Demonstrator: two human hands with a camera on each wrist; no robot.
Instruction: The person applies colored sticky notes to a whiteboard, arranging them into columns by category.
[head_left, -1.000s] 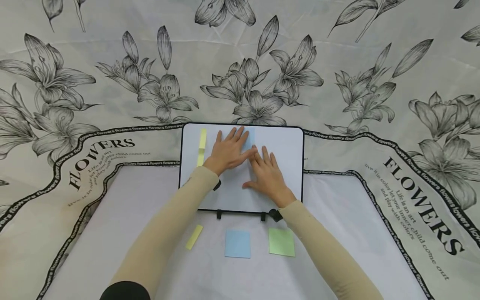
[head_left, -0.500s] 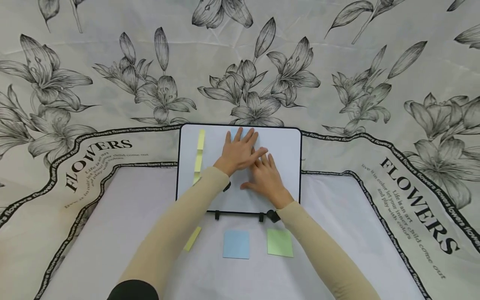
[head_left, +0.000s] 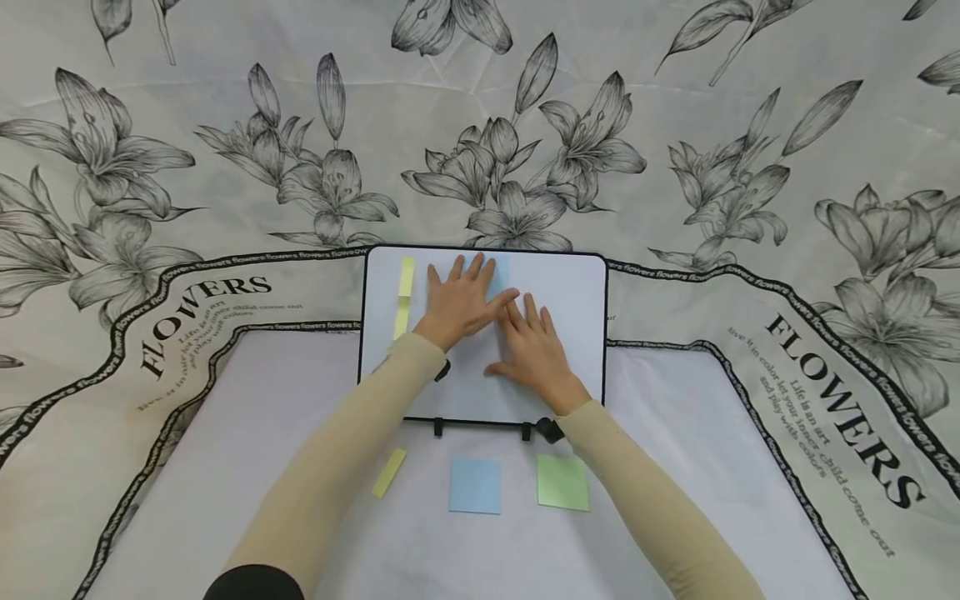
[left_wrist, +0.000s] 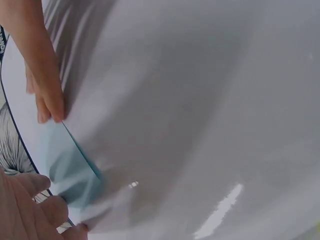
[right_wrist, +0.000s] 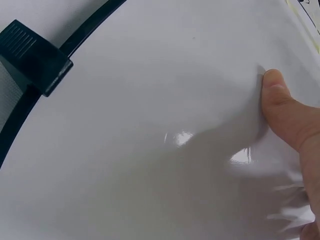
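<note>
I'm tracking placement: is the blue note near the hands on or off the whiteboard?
On: the left wrist view shows the blue note lying against the whiteboard near its edge. Whether firmly stuck, I cannot tell.

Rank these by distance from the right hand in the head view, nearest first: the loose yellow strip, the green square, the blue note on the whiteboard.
1. Blue note: on the whiteboard, just beyond the right hand.
2. Green square: below the board, toward its right side.
3. Loose yellow strip: also below the board, well over to the left.
</note>
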